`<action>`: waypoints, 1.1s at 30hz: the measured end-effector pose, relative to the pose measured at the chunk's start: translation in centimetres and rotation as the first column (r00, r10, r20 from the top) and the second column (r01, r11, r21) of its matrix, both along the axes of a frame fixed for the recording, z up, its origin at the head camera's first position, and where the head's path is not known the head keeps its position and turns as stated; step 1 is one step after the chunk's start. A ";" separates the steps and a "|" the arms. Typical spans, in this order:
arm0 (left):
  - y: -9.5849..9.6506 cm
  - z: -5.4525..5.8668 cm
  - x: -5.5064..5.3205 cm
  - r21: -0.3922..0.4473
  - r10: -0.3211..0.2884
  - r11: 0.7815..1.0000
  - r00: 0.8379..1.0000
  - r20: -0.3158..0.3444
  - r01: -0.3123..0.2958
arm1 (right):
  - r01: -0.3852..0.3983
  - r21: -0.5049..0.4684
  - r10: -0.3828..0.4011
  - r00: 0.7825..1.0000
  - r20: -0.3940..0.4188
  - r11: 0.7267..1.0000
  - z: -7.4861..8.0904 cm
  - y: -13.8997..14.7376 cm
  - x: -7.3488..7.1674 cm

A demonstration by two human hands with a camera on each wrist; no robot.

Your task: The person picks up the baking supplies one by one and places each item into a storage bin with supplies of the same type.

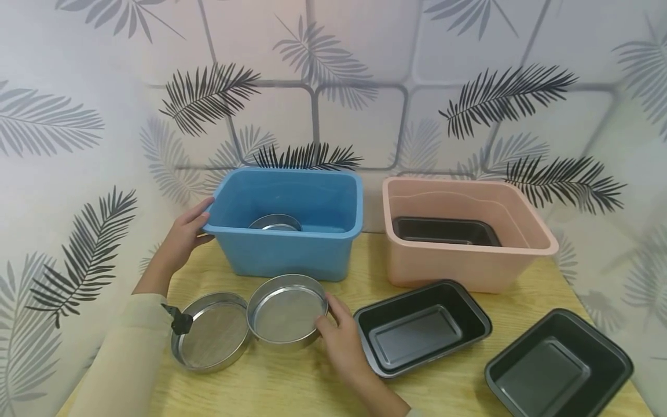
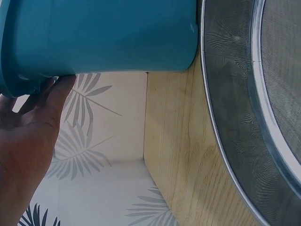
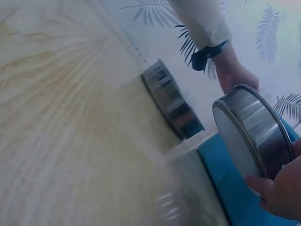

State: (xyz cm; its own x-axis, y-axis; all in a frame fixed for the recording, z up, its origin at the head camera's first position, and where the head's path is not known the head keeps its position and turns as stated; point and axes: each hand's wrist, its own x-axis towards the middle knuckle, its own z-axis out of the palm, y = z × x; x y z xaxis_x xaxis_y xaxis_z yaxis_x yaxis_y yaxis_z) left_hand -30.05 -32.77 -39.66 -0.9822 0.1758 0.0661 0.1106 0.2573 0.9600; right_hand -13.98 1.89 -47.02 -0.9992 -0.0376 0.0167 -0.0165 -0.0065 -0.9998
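The front wall of the blue tub (image 1: 286,255) hides the base of what is probably a round sieve (image 1: 276,220); the pink tub (image 1: 448,264) covers part of a black baking pan (image 1: 443,229). Another black pan (image 1: 547,370) is cropped by the head view's bottom edge. In the left wrist view, the blue rim conceals fingertips of the left hand (image 2: 29,136); the right wrist view cuts off the right hand (image 3: 283,192).

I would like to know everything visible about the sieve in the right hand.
The sieve is round and shallow, with a shiny, metal-looking wall and a flat grey bottom that appears to be mesh. Open side up, it is held above the table, in front of the blue bin. The right hand grips its right side. It looks empty.
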 end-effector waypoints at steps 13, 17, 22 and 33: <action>-0.4 0.0 0.0 0.001 0.004 1.000 1.000 0.002 -0.004 | -0.112 -0.155 0.103 0.993 -0.066 0.982 5.2 1.3 -1.4; -0.5 0.0 0.0 -0.001 0.012 1.000 1.000 0.001 -0.012 | -0.152 -0.178 0.138 0.987 -0.088 0.972 7.0 1.7 -2.3; -0.3 -0.1 0.0 0.025 0.009 1.000 1.000 -0.003 -0.009 | -0.170 -0.176 0.148 0.980 -0.130 0.970 9.1 2.4 -3.7; -0.1 -0.5 -0.3 0.064 0.002 0.998 1.000 0.010 -0.003 | -0.194 -0.180 0.164 0.972 -0.168 0.964 12.7 2.8 -7.8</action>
State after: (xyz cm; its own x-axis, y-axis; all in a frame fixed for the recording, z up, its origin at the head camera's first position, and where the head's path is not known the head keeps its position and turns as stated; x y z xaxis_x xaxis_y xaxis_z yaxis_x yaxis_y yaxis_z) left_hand -30.33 -32.84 -40.11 -0.9833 0.1692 0.0669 0.1001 0.1957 0.9755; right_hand -21.77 4.69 -34.30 -0.9617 -0.1971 0.1907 -0.1470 -0.2165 -0.9652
